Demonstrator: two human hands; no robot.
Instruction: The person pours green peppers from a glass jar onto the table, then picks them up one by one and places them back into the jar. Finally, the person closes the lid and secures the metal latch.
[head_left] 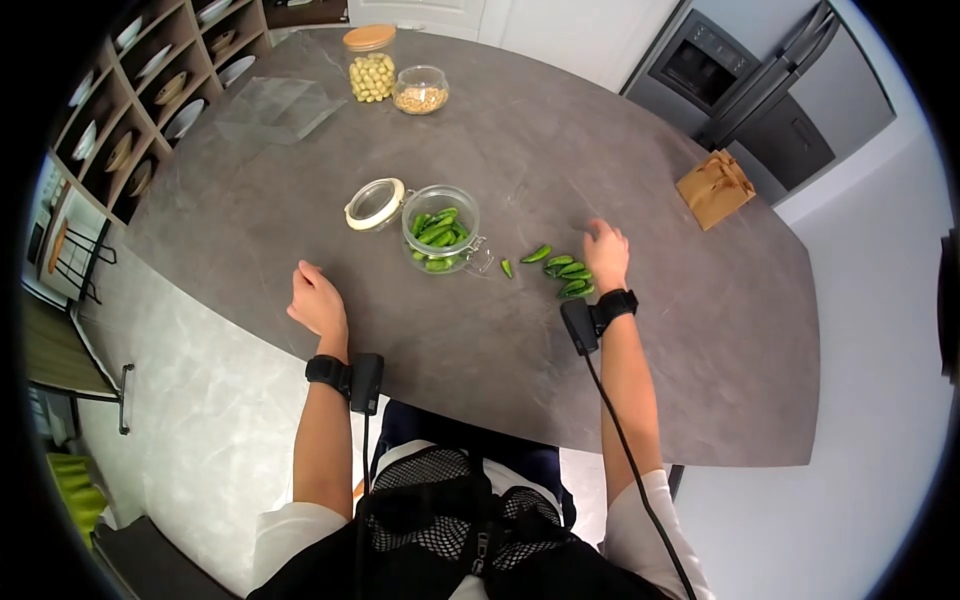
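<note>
A glass clip-top jar stands on the grey table with several small green cucumbers inside, its round lid swung open to the left. More small cucumbers lie in a loose group right of the jar, and two lie apart from it, nearer the jar. My right hand is just beside this group, fingers curled; whether anything is in them is hidden. Left of the jar, closer to the table's edge, my left hand is loosely closed, with nothing visible in it.
At the back stand a wooden-lidded jar of pale yellow-green pieces and a small glass bowl of light brown bits. A clear plastic box is at far left. A brown paper bag sits near the right edge. Cables trail from both wrist straps.
</note>
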